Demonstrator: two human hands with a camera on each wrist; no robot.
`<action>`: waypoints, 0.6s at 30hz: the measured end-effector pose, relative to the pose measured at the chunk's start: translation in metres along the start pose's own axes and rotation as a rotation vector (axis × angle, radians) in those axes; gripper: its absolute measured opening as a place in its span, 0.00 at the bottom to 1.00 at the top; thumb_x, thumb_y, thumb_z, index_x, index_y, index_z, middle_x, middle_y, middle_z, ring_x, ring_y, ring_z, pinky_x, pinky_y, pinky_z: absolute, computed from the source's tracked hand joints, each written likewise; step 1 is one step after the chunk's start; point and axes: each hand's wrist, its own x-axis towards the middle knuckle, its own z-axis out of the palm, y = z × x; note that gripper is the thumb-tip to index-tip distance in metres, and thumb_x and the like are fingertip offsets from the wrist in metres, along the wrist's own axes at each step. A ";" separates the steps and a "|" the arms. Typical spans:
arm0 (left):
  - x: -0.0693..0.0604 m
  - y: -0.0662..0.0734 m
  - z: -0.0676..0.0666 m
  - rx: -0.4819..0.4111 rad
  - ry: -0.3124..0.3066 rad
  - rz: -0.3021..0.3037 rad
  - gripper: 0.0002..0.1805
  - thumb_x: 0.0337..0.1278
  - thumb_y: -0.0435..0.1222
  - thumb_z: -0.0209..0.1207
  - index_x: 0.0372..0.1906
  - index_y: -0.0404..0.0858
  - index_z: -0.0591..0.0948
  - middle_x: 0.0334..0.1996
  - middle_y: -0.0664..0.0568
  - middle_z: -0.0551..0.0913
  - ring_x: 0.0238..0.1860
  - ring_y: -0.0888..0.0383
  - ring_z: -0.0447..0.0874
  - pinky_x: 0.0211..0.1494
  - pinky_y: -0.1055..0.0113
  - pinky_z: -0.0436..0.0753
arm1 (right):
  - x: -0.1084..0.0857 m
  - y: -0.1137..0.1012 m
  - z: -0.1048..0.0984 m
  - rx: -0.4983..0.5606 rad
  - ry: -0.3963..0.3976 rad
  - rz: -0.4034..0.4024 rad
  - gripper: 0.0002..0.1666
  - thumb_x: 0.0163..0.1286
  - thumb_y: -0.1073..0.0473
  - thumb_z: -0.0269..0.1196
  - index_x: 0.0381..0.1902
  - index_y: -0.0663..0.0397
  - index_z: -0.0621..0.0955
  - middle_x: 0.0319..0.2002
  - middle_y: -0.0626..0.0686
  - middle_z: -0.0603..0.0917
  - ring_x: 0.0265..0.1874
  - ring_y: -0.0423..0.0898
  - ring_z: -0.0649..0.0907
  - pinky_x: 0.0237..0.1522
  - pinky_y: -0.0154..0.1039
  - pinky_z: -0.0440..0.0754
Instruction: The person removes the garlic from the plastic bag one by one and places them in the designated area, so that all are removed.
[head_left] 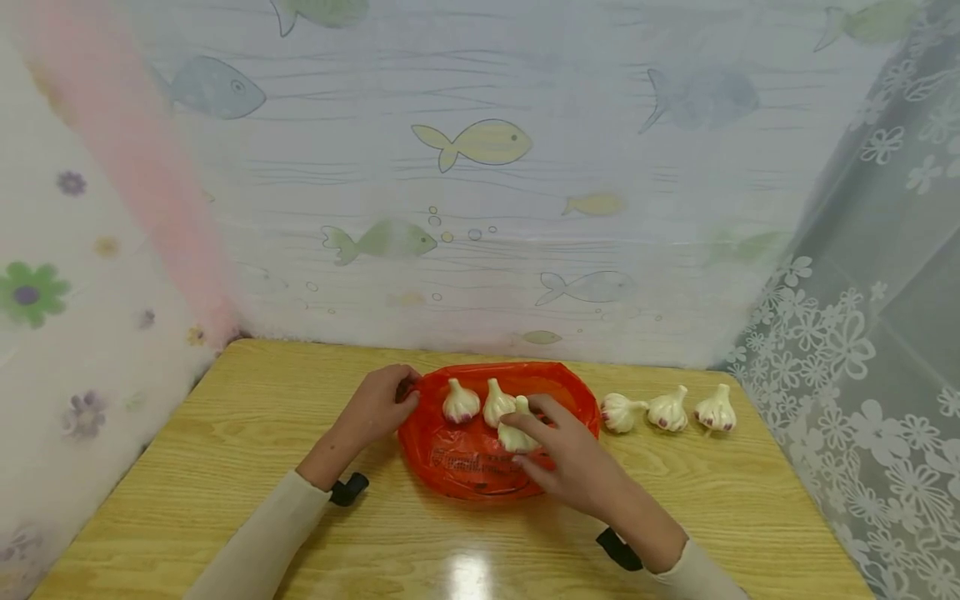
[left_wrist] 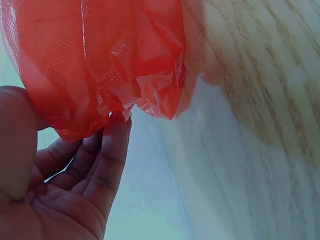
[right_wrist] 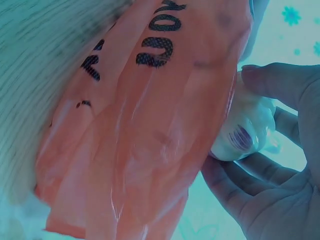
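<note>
A red plastic bag (head_left: 450,475) with dark print lies on the wooden table, its rim spread round. Inside it stand two garlic bulbs (head_left: 461,403) (head_left: 498,404), stems up. The right hand (head_left: 577,462) holds another garlic bulb (head_left: 516,433) between thumb and fingers, over the bag's front part; the right wrist view shows this bulb (right_wrist: 247,125) beside the bag's side (right_wrist: 165,115). At the bag's left edge, the left hand (head_left: 378,404) pinches the rim; in the left wrist view its fingers (left_wrist: 114,150) touch the crumpled red plastic (left_wrist: 100,65).
Right of the bag, three garlic bulbs (head_left: 619,412) (head_left: 667,410) (head_left: 716,410) lie in a row on the table (head_left: 255,417). A fish-patterned curtain (head_left: 480,200) hangs behind the table, with flowered sheets at both sides.
</note>
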 end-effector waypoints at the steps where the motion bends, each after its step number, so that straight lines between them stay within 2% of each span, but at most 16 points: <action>1: 0.000 0.000 0.000 0.000 0.000 -0.001 0.08 0.69 0.31 0.64 0.49 0.36 0.85 0.38 0.52 0.84 0.35 0.56 0.77 0.40 0.64 0.83 | -0.001 0.001 -0.001 0.002 0.001 0.000 0.33 0.62 0.60 0.80 0.64 0.43 0.82 0.58 0.54 0.78 0.49 0.46 0.81 0.45 0.41 0.87; 13: 0.001 -0.002 0.001 -0.007 0.000 0.000 0.08 0.69 0.31 0.64 0.49 0.35 0.85 0.37 0.52 0.84 0.35 0.56 0.77 0.40 0.64 0.83 | -0.011 0.008 -0.018 -0.016 0.053 -0.010 0.34 0.59 0.62 0.81 0.63 0.44 0.82 0.58 0.53 0.79 0.45 0.43 0.80 0.41 0.40 0.84; 18: 0.000 -0.001 0.000 -0.011 0.001 -0.004 0.08 0.69 0.31 0.64 0.49 0.35 0.85 0.38 0.51 0.84 0.35 0.56 0.77 0.41 0.63 0.83 | -0.015 0.010 -0.023 -0.036 0.047 0.008 0.32 0.61 0.61 0.80 0.62 0.46 0.82 0.57 0.53 0.79 0.45 0.44 0.79 0.43 0.44 0.84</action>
